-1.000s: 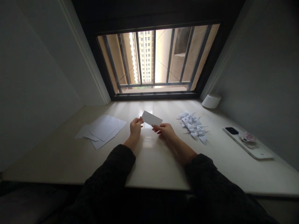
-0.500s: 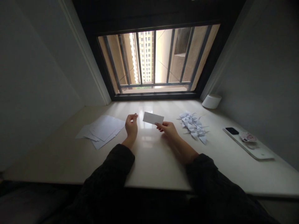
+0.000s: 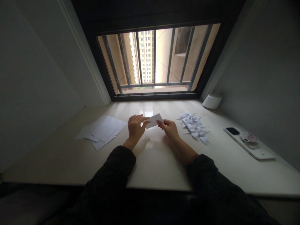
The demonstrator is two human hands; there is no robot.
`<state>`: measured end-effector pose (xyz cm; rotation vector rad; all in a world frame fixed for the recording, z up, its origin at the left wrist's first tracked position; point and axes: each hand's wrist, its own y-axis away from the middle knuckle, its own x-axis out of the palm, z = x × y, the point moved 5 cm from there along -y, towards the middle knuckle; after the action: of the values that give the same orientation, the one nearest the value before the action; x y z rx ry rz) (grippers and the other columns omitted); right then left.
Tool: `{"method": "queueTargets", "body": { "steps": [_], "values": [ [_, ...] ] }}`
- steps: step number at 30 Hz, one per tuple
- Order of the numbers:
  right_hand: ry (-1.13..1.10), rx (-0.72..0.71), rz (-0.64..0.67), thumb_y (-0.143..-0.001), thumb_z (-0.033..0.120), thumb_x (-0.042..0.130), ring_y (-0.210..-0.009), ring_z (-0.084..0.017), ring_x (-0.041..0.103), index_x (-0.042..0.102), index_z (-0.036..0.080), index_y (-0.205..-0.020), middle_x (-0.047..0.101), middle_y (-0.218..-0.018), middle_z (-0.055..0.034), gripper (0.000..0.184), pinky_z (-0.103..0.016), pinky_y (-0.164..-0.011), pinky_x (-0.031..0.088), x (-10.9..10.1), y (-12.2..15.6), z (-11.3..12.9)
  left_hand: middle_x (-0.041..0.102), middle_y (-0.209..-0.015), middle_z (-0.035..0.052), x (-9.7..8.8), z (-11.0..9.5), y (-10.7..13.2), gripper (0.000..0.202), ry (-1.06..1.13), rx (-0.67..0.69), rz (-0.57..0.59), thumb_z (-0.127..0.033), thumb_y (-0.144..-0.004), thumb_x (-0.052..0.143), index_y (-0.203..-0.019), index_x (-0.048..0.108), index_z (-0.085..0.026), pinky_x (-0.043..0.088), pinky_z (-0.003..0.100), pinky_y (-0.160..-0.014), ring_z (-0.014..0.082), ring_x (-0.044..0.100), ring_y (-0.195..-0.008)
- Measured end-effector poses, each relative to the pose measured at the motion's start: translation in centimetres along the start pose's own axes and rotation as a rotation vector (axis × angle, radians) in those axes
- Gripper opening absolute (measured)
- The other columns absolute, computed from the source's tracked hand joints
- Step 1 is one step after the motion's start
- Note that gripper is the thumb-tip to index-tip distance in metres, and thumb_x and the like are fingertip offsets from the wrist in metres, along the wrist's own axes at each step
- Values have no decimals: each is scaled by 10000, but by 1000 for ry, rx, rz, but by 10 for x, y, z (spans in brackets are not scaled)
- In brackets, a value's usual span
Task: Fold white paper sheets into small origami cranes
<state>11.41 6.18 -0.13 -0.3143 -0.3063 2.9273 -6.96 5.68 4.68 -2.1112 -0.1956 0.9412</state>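
A small white paper slip is raised a little above the glossy cream sill, tilted and slightly bent between my hands. My left hand pinches its left end, with the fingers partly covering it. My right hand holds its lower right corner between thumb and fingers. To the left of my left hand lies a loose stack of white paper sheets. Right of my right hand sits a heap of white folded paper cranes, apart from both hands.
The cream sill ends at walls on both sides and a barred window ahead. A white cylindrical object stands in the far right corner. A black phone and a round pink-and-white item lie on a long white board.
My left hand has moved right and taken hold of the slip's left end. The slip has tilted and now bends between both hands.
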Motion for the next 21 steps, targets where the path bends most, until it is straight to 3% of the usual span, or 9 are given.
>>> {"method": "queueTargets", "body": {
  "steps": [7,11,15,18,21],
  "values": [
    [-68,22,-30,-689,589,639,-576,-152,554,656,179,-598,624,-576,-20,421,-277,-598,427,-1,1,-1,720,-912,39,5,5,2,129,190,-193,-18,-366,-737,699,-775,711,-243,349,394,-972,229,614,-991],
    [-348,80,14,-675,678,593,-574,-147,519,606,191,-564,574,-564,-13,500,-276,-582,428,0,-2,3,699,-970,51,16,12,2,173,480,-384,69,-381,-718,701,-747,701,-211,386,382,-925,232,597,-988],
    [-655,213,238,-738,784,355,-814,-199,594,691,217,-844,672,-844,-54,667,-299,-685,459,13,0,8,699,-925,72,31,15,8,300,844,-605,236,-447,-713,687,-803,712,-161,414,365,-860,227,610,-894],
    [-692,264,404,-746,732,443,-962,-223,585,695,234,-918,680,-1004,-50,583,-310,-757,459,23,6,13,702,-830,73,37,13,13,352,987,-676,316,-459,-701,698,-847,721,-139,412,364,-848,219,610,-840],
    [-709,305,424,-709,642,593,-976,-230,589,698,227,-881,686,-1022,-53,462,-317,-788,463,27,10,11,703,-839,81,39,19,15,378,1037,-751,309,-461,-678,719,-863,725,-132,407,361,-848,219,605,-845]
  ]
}}
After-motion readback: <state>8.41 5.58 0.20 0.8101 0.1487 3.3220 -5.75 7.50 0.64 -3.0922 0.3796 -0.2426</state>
